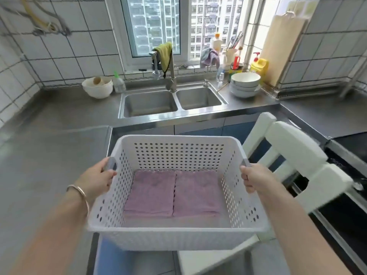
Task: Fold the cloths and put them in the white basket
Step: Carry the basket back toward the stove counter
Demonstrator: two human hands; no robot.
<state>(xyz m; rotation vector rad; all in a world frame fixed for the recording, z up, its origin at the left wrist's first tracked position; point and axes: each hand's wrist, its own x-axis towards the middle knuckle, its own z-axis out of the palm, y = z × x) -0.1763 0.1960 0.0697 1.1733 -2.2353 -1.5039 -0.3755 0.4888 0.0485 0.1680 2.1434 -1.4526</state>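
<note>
Kitchen, white-tiled walls, window (pixel 156 24) at the back looking onto apartment blocks. Stainless-steel tabletop (pixel 59 116) running along the left and rear walls, double sink (pixel 170 102) set into it under the window. Faucet (pixel 172 76) between the two basins, yellow-green rag (pixel 165 54) draped over it. Left of the sink: white bowl (pixel 97 87) and a clear spray bottle (pixel 118 84). Right of the sink: stacked white bowls (pixel 245 84), yellow pump bottle (pixel 259 64), utensil holder with chopsticks (pixel 232 50), pale cutting board (pixel 282 46) leaning against the wall. Lilac-grey cloth (pixel 210 57) hung on the sill.

White perforated basket (pixel 178 237), centre foreground, held off the tabletop above the cabinet fronts, grey handles on both short sides. Two folded purple cloths (pixel 172 192) lying flat on the basket floor, side by side, edges touching, toward the far wall.

Left hand (pixel 99 178): grip closed around the left grey handle, thumb hooked inside the cut-out; thin metal bangle (pixel 79 192) on the wrist. Right hand (pixel 256 178): grip closed over the right handle and rim.

White chair (pixel 294 155) just right of the basket, partly blurred. Dark stovetop (pixel 349 175) at far right.
</note>
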